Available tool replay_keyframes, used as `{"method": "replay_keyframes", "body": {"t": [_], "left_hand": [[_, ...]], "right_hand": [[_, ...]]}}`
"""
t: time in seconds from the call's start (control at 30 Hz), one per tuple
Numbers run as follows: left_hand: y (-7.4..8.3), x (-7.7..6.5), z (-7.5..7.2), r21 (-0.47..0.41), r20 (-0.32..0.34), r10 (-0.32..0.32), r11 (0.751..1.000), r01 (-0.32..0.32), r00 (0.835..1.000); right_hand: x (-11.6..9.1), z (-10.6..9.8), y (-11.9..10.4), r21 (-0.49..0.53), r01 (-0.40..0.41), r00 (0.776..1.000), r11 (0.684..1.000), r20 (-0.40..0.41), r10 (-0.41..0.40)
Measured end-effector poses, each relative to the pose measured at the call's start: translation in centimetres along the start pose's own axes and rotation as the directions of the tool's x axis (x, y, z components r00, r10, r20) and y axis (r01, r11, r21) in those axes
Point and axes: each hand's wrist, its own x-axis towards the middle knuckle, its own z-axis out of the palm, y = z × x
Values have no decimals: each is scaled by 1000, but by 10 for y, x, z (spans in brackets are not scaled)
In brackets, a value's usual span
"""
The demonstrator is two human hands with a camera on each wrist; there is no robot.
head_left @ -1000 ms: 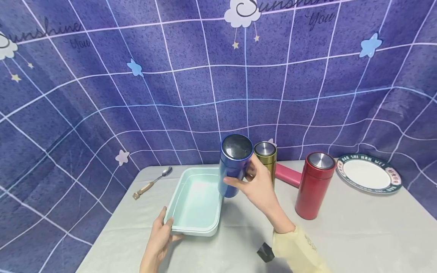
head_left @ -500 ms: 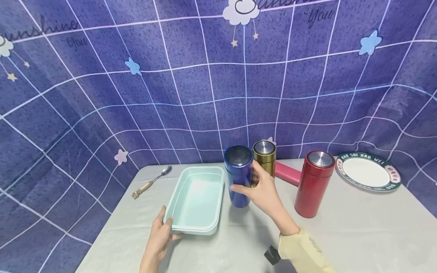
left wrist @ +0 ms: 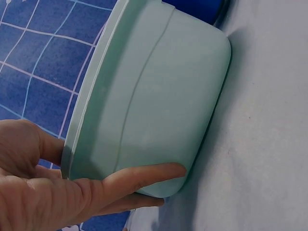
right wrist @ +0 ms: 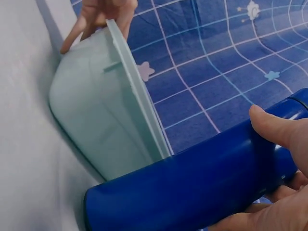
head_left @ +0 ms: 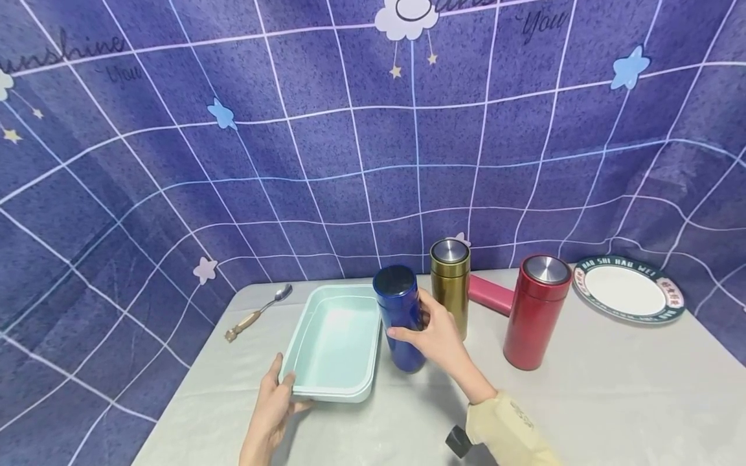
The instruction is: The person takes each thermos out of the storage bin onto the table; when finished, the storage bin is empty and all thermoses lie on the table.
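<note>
A blue thermos bottle (head_left: 401, 323) stands slightly tilted just right of the mint-green plastic basin (head_left: 335, 392). My right hand (head_left: 438, 333) grips it around its upper half, thumb on the near side. In the right wrist view the bottle (right wrist: 192, 183) has its base at or very near the tabletop, beside the basin wall (right wrist: 96, 106). At the basin's front left corner, my left hand (head_left: 272, 404) holds the rim, thumb over the edge. The left wrist view has the fingers (left wrist: 144, 177) lying along the basin's outer wall (left wrist: 159, 96).
Behind the right hand stands a gold thermos (head_left: 451, 291), with a red thermos (head_left: 536, 314) farther right. A dark pink case-like object (head_left: 491, 295) lies between them. At the back right lies a rimmed plate (head_left: 626, 291); a spoon (head_left: 256, 314) lies left of the basin.
My right hand has brought the blue thermos down from above the basin's right edge to the table beside it. The left hand keeps its hold on the basin.
</note>
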Motion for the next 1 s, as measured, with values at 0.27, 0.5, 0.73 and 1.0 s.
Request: {"method": "replay_keyframes", "body": {"t": [0.27, 0.5, 0.73, 1.0], "left_hand": [[2, 0, 3, 9, -1, 15, 1000, -15, 1000], [1, -1, 2, 3, 5, 17, 1000, -17, 1000], [2, -2, 2, -12, 10, 7, 1000, -7, 1000], [2, -2, 2, -2, 12, 4, 1000, -4, 1000]], "right_hand": [[1, 3, 5, -4, -20, 1000, 1000, 10, 20], [0, 4, 8, -11, -22, 999, 1000, 29, 22], [1, 2, 10, -41, -17, 998, 999, 54, 19], [1, 1, 13, -26, -14, 996, 1000, 83, 17]]}}
